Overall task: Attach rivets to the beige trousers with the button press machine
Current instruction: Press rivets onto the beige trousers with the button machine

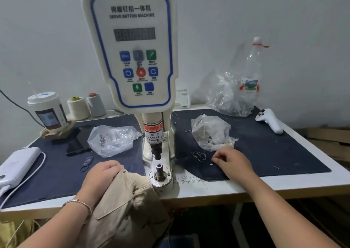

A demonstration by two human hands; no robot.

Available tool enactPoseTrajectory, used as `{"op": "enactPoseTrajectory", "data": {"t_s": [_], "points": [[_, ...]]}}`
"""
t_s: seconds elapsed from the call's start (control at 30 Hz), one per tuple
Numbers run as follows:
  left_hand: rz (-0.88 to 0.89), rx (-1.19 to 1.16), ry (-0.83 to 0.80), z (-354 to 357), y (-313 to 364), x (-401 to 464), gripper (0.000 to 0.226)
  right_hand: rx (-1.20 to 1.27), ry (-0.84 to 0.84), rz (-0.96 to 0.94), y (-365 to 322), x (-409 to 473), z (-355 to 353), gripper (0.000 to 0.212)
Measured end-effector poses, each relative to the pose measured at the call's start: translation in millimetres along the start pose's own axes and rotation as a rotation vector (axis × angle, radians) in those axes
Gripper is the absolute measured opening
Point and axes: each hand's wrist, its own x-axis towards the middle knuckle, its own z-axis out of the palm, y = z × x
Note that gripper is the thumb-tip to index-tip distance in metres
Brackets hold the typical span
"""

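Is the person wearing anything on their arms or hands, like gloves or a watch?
No gloves and no watch. Both forearms are bare, with no sleeves showing. The left hand has a thin silver-coloured bangle around its wrist. The right hand and its wrist wear nothing that can be seen.

Thin silver bangle [79, 203], bare forearms

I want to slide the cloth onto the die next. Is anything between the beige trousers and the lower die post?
Nothing visible. The beige trousers, held by the left hand, lie right beside the lower die post, whose top is bare under the raised punch.
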Motion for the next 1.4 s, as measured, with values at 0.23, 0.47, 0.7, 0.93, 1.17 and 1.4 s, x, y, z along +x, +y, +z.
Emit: {"op": "enactPoseTrajectory", "data": {"t_s": [0.23,0.47,0.7,0.93,1.17,1.4], "points": [[-0.008,-0.068,-0.009,-0.6,4.4,-4.1,0.032,-0.024,0.036,-0.075,1.5,-3.4,4.1,0.016],[-0.023,-0.072,0.001,-0.7,6.7,-5.5,0.029,0.295,0.135,-0.149,-21.4,-13.5,4.0,0.016],[-0.042,-0.071,0.001,-1.1,4.2,-4.2,0.03,0.543,0.05,-0.381,-100.6,-34.7,22.6,0.007],[-0.031,-0.044,0.001,0.3,4.1,-3.0,0.031,0.552,-0.027,-0.404,-113.0,-32.3,36.0,0.01],[-0.027,-0.002,0.01,0.0,5.2,-3.7,0.03,0.54,-0.026,-0.422,-114.3,-28.8,39.1,0.012],[-0.027,-0.016,0.013,0.0,6.8,-4.9,0.031,0.47,0.032,-0.429,-112.6,-30.3,37.6,0.018]]}}
